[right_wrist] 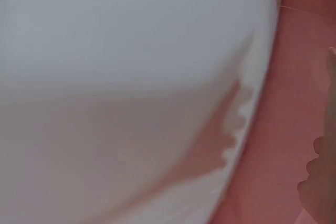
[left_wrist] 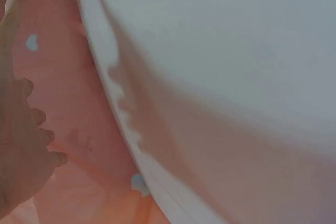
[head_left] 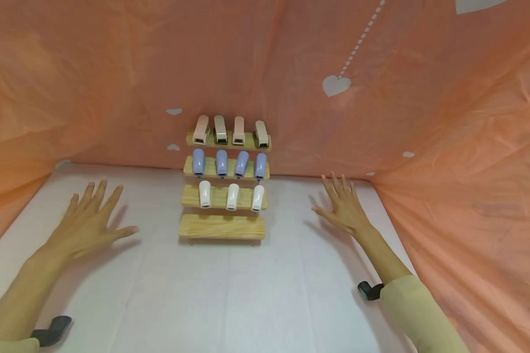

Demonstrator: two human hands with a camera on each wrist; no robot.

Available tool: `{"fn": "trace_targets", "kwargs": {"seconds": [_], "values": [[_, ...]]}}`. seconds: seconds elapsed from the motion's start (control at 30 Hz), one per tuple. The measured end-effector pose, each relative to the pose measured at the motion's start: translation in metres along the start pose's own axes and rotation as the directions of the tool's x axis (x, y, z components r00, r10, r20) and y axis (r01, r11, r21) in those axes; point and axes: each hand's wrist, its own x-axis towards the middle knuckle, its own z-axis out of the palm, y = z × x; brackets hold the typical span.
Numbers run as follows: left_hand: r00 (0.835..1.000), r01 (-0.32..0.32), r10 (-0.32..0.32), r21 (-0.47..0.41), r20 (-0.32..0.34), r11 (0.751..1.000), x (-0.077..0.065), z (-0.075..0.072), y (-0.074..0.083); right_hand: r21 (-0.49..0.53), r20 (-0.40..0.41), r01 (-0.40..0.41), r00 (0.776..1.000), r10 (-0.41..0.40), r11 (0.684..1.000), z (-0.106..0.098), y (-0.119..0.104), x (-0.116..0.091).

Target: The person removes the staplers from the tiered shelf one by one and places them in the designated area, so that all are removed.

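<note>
A stepped wooden rack (head_left: 222, 227) stands at the back middle of the table in the head view. Small staplers sit on its upper three steps. Pink staplers (head_left: 201, 130) and beige ones (head_left: 261, 134) share the top step, lavender ones (head_left: 221, 163) line the second, and three white staplers (head_left: 232, 197) the third. My left hand (head_left: 86, 223), fingers spread, hovers left of the rack and holds nothing. To the rack's right, my right hand (head_left: 345, 208) is likewise spread and holds nothing. Each wrist view shows its hand partly, at the frame's edge.
A white cloth (head_left: 221, 294) covers the table, and both hands cast shadows on it. Orange-pink sheeting with pale hearts (head_left: 336, 86) hangs behind and along both sides. A dark wrist camera (head_left: 53, 331) sits on the left forearm, another (head_left: 370, 290) on the right.
</note>
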Motion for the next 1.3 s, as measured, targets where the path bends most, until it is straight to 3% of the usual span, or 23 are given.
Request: {"fn": "trace_targets", "kwargs": {"seconds": [0.17,0.33,0.47,0.7,0.8,1.03,1.2,1.3], "values": [[1.0,-0.007,0.007,-0.016,0.007,1.0,0.01,0.001,0.008,-0.024,-0.022,0.043,0.999,-0.044,0.999,-0.009,-0.006,0.016],[0.997,-0.07,0.067,-0.084,-0.03,0.994,0.022,0.003,0.016,0.0,-0.034,0.069,0.997,-0.069,0.998,-0.02,-0.017,0.032],[0.991,-0.12,0.109,-0.157,-0.077,0.98,0.029,0.007,0.021,0.041,-0.053,0.094,0.994,-0.092,0.995,-0.028,-0.028,0.044],[0.989,-0.132,0.107,-0.277,-0.101,0.952,0.038,0.011,0.03,0.129,-0.1,0.149,0.986,-0.136,0.98,-0.038,-0.045,0.061],[0.982,-0.164,0.126,-0.298,-0.143,0.94,0.043,0.014,0.033,0.174,-0.12,0.168,0.982,-0.148,0.97,-0.041,-0.05,0.068],[0.947,-0.261,0.153,-0.395,-0.284,0.881,0.051,0.019,0.04,0.289,-0.173,0.213,0.97,-0.168,0.933,-0.051,-0.064,0.085],[0.937,-0.276,0.144,-0.424,-0.318,0.863,0.055,0.022,0.047,0.365,-0.24,0.269,0.952,-0.189,0.891,-0.053,-0.071,0.097],[0.941,-0.282,0.141,-0.482,-0.308,0.83,0.058,0.024,0.051,0.428,-0.279,0.313,0.938,-0.205,0.848,-0.052,-0.077,0.104]]}}
